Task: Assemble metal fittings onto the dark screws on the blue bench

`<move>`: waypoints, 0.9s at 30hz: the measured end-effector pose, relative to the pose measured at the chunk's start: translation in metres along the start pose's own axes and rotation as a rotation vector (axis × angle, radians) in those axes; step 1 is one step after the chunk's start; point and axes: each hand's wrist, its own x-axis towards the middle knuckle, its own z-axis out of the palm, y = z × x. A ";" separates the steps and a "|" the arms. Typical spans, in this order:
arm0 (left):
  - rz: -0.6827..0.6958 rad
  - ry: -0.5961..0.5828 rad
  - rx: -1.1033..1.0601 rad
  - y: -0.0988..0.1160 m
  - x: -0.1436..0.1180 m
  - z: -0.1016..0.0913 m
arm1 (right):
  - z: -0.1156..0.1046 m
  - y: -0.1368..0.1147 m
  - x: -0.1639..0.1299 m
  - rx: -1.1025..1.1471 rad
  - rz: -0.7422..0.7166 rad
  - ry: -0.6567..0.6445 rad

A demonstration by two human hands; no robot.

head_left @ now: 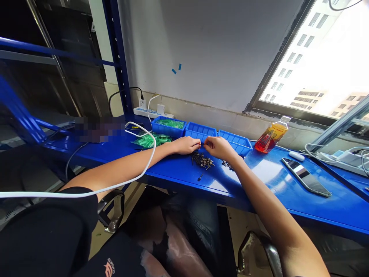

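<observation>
My left hand [186, 145] and my right hand [217, 147] are close together above the blue table, fingertips nearly meeting. Both are closed in a pinch, and a thin dark piece like a screw [201, 144] shows between them. Just below lies a heap of dark screws [203, 161]. One loose screw [200, 177] sits apart, nearer the front edge. A smaller pile of small metal parts [227, 164] is partly hidden by my right wrist. Behind my hands stand a blue bin [201, 129] in the middle and another blue bin [236, 141] to its right.
Green plastic bags [151, 140] lie left of a blue bin [161, 129] holding more bags. A white cable [115, 187] crosses over my left arm. To the right are a drink bottle [271, 135], a phone [306, 177] and a power strip [346, 159].
</observation>
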 end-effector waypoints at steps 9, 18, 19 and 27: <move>0.046 0.012 -0.035 -0.001 -0.001 0.000 | 0.001 -0.002 -0.001 0.023 -0.082 -0.040; 0.049 0.024 -0.012 -0.001 0.000 0.001 | -0.001 -0.007 0.000 -0.086 -0.013 -0.062; 0.053 0.024 -0.017 -0.001 0.000 0.001 | -0.001 -0.007 -0.001 -0.097 0.002 -0.062; 0.104 0.027 -0.087 -0.002 0.000 0.000 | 0.000 -0.009 -0.001 -0.151 0.018 -0.054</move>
